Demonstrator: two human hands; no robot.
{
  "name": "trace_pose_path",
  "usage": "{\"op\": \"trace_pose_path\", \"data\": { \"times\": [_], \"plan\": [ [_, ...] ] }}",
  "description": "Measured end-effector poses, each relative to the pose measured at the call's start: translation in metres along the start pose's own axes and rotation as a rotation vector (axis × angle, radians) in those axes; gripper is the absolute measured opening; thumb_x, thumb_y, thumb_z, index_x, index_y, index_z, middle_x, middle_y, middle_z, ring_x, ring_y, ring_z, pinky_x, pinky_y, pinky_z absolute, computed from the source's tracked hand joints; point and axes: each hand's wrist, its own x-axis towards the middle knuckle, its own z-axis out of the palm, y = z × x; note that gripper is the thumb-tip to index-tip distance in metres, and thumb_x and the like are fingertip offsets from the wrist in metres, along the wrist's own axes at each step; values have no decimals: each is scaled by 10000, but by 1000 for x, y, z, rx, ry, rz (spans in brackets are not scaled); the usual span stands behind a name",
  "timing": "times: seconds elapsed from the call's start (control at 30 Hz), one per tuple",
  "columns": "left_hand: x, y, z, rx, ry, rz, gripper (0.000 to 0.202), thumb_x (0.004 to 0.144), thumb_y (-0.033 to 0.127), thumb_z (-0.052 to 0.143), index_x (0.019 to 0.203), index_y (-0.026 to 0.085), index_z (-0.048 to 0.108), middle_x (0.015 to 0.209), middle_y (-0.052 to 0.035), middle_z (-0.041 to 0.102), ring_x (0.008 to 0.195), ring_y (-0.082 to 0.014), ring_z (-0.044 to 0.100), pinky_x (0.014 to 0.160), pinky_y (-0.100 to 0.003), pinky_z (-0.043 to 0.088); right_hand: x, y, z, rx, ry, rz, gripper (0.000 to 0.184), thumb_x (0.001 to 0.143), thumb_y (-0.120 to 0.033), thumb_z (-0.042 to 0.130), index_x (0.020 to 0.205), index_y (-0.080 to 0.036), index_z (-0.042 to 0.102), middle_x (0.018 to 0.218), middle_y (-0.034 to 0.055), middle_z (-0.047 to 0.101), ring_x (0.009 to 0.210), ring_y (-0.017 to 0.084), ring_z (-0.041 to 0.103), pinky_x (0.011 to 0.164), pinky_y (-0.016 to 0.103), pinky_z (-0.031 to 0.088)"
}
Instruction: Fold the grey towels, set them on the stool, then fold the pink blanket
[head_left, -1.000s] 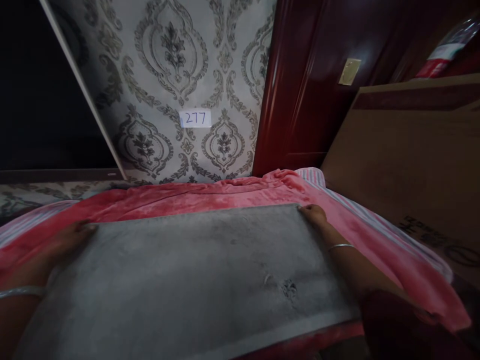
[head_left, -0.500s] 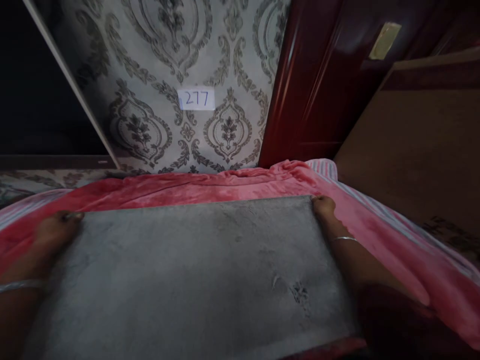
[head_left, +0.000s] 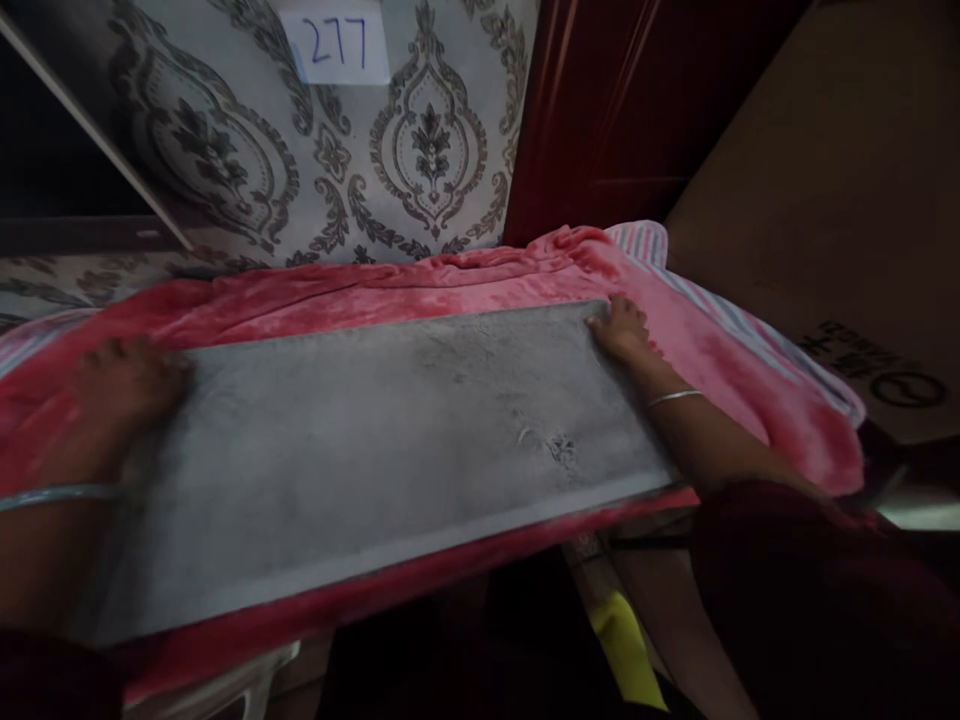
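A large grey flat panel, worn and scuffed toward its right end, lies on a pink-red plush blanket. At the panel's left end is my left hand, somewhat blurred, with its fingers apart over the blanket and its thumb side at the panel's edge. My right hand rests at the far right corner. Its thumb lies on the panel and its other fingers stretch out past the edge. Both wrists carry a thin bangle.
Patterned wallpaper with a paper label "277" rises behind. A dark screen stands left, a dark red door and a large cardboard box right. Something yellow shows below the blanket's front edge.
The view has tipped downward, bringing the panel's front edge into sight. Both hands have loosened from gripping the far corners, and their fingers have spread out.
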Motion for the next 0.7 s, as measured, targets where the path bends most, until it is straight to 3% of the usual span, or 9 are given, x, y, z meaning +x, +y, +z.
{"op": "trace_pose_path", "data": {
  "times": [0.07,0.17,0.2,0.27,0.33,0.4,0.53,0.7],
  "plan": [
    [-27,33,-8,-35,-1,189,629,961,448,325,1420,27,411,1512,-229,413,1385,-359,394,1077,-538,392,-29,-5,-4,-73,-70,-174,690,934,-501,535,1526,-186,371,1601,180,291,1425,395,295,1100,589,335],
    [-80,94,-16,-194,-34,684,642,988,493,258,1447,73,415,1605,-149,317,1488,-290,257,1197,-455,249,-70,-14,-5,-131,-231,-512,671,983,-599,380,1562,-265,318,1655,98,200,1485,402,171,1131,653,252],
    [-97,114,-16,-220,-75,827,640,992,513,258,1482,124,396,1635,-118,274,1499,-275,244,1213,-451,213,-79,-16,-4,-148,-282,-575,673,988,-626,334,1569,-288,302,1661,78,190,1491,405,152,1129,665,246],
    [-127,148,-13,-219,-129,976,616,996,531,274,1528,231,362,1668,-52,216,1526,-280,184,1231,-485,139,-91,-22,-2,-187,-352,-619,680,990,-653,275,1581,-317,269,1666,59,180,1495,408,141,1122,680,243],
    [-146,170,-5,-195,-153,993,606,998,528,283,1542,268,351,1674,-37,200,1537,-290,148,1231,-515,117,-95,-26,1,-223,-362,-604,682,991,-654,261,1589,-326,242,1667,56,179,1496,403,150,1125,687,231],
    [-155,180,4,-187,-139,975,602,1005,517,267,1555,279,330,1675,-35,192,1543,-287,122,1231,-529,106,-94,-29,3,-242,-340,-589,674,995,-644,266,1591,-333,232,1666,50,181,1497,391,163,1136,681,220],
    [-155,178,12,-205,-101,975,605,1011,538,213,1563,308,305,1675,-14,186,1547,-258,111,1237,-508,93,-93,-29,4,-248,-313,-587,653,1005,-619,275,1591,-333,232,1668,44,175,1504,369,161,1151,654,221],
    [-156,179,5,-184,-112,959,599,1016,522,215,1564,301,307,1672,-25,189,1546,-252,120,1235,-506,96,-98,-34,2,-244,-307,-578,638,1018,-581,272,1596,-315,220,1669,51,164,1510,352,153,1159,641,220]
  ]
}}
